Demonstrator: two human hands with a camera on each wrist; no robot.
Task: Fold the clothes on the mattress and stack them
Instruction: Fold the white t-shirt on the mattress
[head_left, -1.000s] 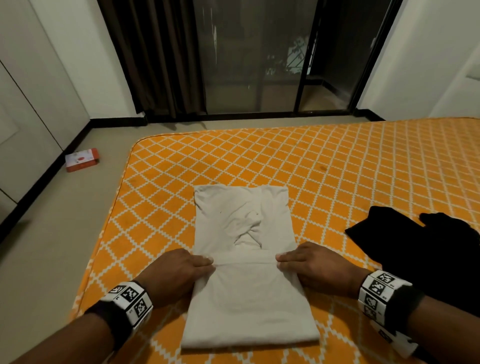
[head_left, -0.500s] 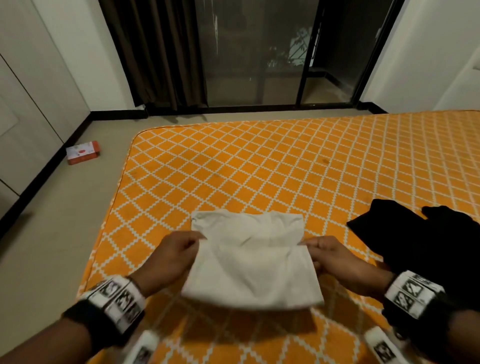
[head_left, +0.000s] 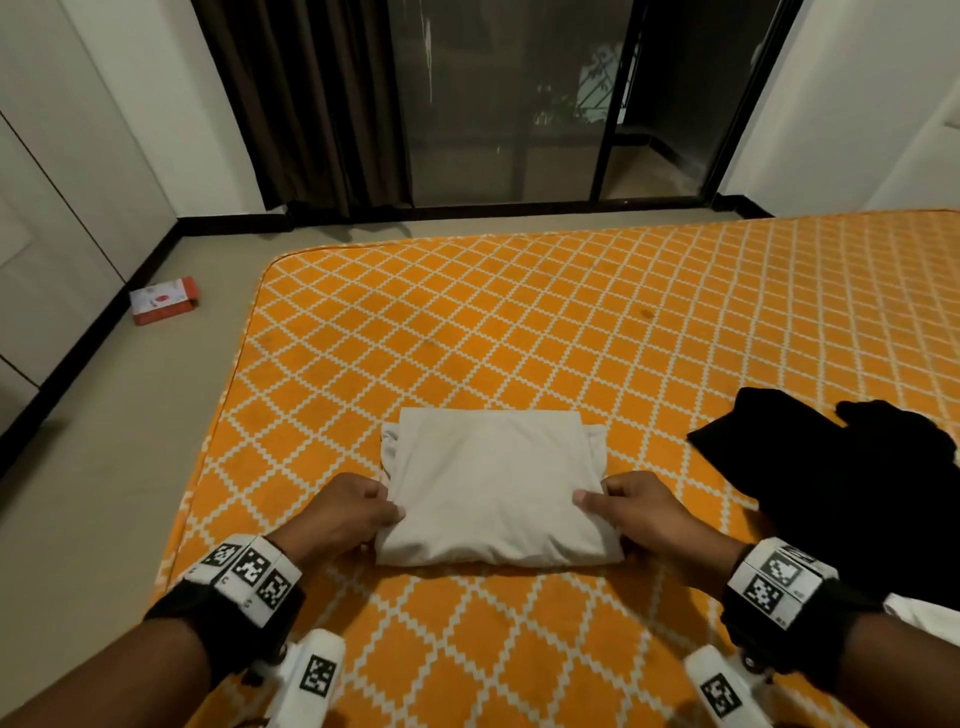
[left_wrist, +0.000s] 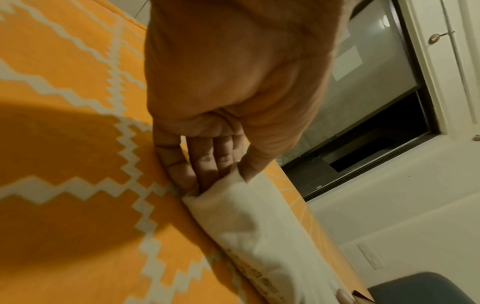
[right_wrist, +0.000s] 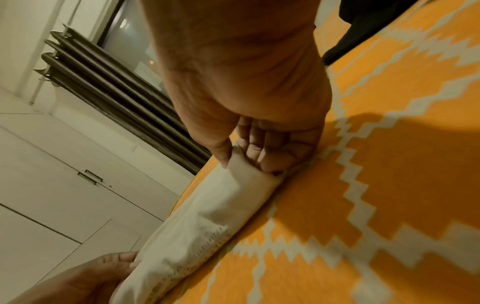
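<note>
A cream garment (head_left: 493, 483) lies folded into a compact rectangle on the orange patterned mattress (head_left: 519, 322). My left hand (head_left: 345, 514) pinches its near left corner, thumb on top and fingers tucked under the fold, as the left wrist view shows on the cream garment (left_wrist: 259, 226). My right hand (head_left: 631, 512) pinches the near right corner the same way, thumb over the cream garment (right_wrist: 221, 205) and fingers beneath. A black garment (head_left: 841, 478) lies crumpled to the right, apart from the cream one.
The mattress's left edge (head_left: 223, 415) drops to a grey floor, where a red and white box (head_left: 163, 300) lies. A dark curtain (head_left: 306, 104) and a glass sliding door (head_left: 509, 104) stand beyond the mattress's far edge.
The long cream garment was lifted at its middle and folded over in half. It now lies flat as a short rectangle, with both hands gripping its near corners.
</note>
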